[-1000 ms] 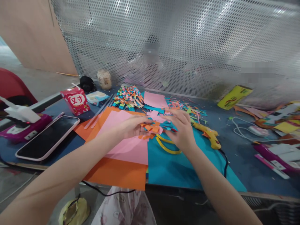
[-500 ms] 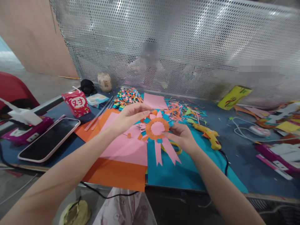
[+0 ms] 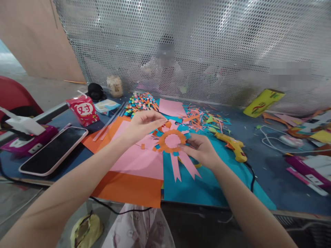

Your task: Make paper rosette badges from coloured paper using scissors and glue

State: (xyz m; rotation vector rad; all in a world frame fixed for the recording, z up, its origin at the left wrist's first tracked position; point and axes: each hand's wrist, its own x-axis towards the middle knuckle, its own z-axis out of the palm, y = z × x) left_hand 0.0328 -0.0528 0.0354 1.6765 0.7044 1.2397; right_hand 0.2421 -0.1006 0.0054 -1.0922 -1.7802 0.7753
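A paper rosette (image 3: pixel 172 140) of pink, orange and blue paper, with two notched pink tails, is held up over the table. Its right edge is between the thumb and fingers of my right hand (image 3: pixel 203 150). At its upper left, my left hand (image 3: pixel 144 124) pinches thumb and fingertips together at an orange petal. Behind the tails, part of a yellow loop (image 3: pixel 198 165) shows, mostly hidden. Below lie pink paper (image 3: pixel 137 162), orange paper (image 3: pixel 129 189) and blue paper (image 3: pixel 201 189). Small orange and blue paper pieces lie left of the rosette.
A yellow glue gun (image 3: pixel 234 146) lies to the right, its cord over the table edge. Heaped paper bits (image 3: pixel 143 104) and shredded strips (image 3: pixel 198 119) lie behind. At left are a phone (image 3: pixel 54 151), a power strip (image 3: pixel 32 141) and a red drink carton (image 3: pixel 83 109). A perforated metal screen (image 3: pixel 207 44) rises behind.
The view has shifted slightly. My left fingertips have closed in on the petal at the rosette's upper left, while my right hand keeps its hold.
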